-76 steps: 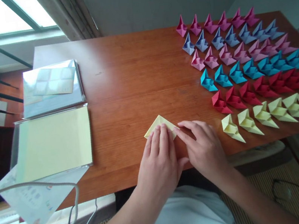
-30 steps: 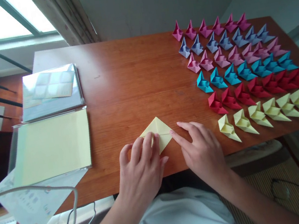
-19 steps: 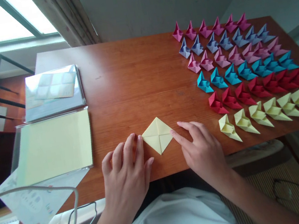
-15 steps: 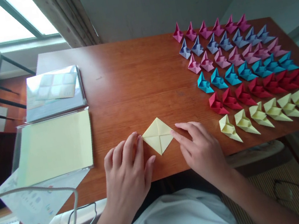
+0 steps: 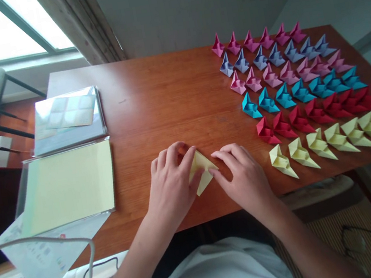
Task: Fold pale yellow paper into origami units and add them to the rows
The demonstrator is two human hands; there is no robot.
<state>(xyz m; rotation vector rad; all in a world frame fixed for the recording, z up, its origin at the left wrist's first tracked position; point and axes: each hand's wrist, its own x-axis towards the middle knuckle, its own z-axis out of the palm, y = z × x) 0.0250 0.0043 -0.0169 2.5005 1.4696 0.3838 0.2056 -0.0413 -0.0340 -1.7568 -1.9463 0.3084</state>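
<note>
And here we are at the near edge of the surface (image 5: pixel 152 111): my left grip (image 5: pixel 171 179) is curled over the left side of the folded yellow paper (image 5: pixel 203 164), thumb on its face and forefinger at its upper edge, closed enough to have hold of it. My right grip (image 5: pixel 242 170) is half curled, thumb at the paper's right corner, forefinger slightly apart; whether it pinches, I cannot tell. Over on the left, a clear packet (image 5: pixel 22 190) shows pale yellow sheets (image 5: pixel 72 186) inside, overlapping a white printed sheet (image 5: pixel 48 257). Just behind lies a glossy packet (image 5: pixel 65 142) with a squared card (image 5: pixel 72 111), on or in it, glare hides which. Six coloured rows of folded paper shapes (image 5: pixel 300 91) line the right.
</note>
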